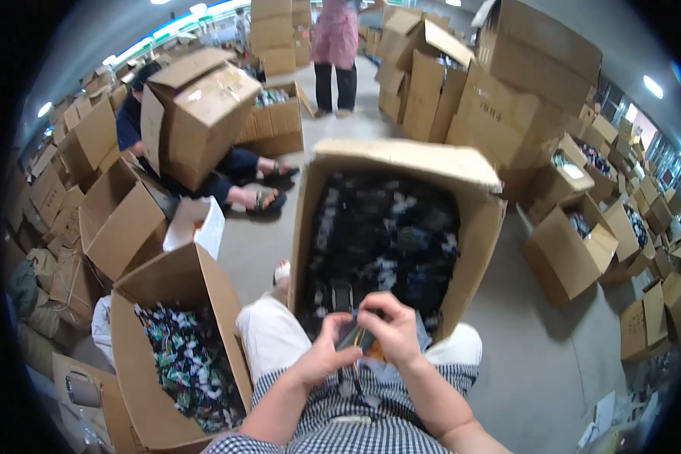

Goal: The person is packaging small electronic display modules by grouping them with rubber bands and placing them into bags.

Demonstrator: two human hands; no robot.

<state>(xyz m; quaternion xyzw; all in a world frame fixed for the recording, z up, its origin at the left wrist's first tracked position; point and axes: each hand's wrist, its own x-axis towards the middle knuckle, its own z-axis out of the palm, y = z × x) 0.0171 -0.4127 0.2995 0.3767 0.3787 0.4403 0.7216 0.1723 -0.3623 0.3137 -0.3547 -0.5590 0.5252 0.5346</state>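
Left hand (329, 354): grip clamped on small dark part (349, 338), beside open carton (480, 242); | right hand (392, 327): grip apparently pinching its far end, blurred; | risk: loosened pinch could drop it

Holding a small dark piece (349, 338) in left hand (324, 356) and right hand (393, 327), with a large carton (480, 227) of dark parts (386, 227) towards twelve o'clock and an open carton (216, 299) of green-and-white parts (185, 363) at nine.
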